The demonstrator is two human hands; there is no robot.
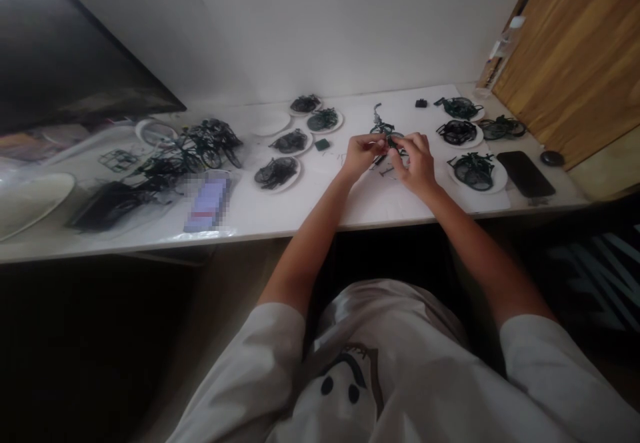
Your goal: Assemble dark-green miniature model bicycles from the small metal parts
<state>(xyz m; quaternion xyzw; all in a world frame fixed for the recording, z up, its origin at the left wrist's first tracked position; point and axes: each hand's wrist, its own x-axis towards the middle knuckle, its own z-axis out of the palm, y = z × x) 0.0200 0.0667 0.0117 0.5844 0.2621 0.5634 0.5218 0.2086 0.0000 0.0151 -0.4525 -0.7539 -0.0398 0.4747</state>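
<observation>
A dark green miniature bicycle [384,127] is on the white table, its handlebar end pointing away from me. My left hand [366,154] is closed in a pinch at its near end. Opposite it, the thumb and fingertips of my right hand [415,161] pinch the same spot, where a small dark part shows between the fingers. Which part of the bicycle they grip is partly hidden. Thin loose pieces [387,171] lie just below the hands. A small green block [323,144] sits to the left, and a small black piece [421,103] lies farther back on the right.
White plates hold dark bicycle parts on the left [295,175] and right [501,177]. Finished-looking miniature bicycles [213,143] crowd the left, near a purple packet [207,204]. A black phone [526,173] lies right, with a clear bottle [507,39] by the wooden panel [575,49].
</observation>
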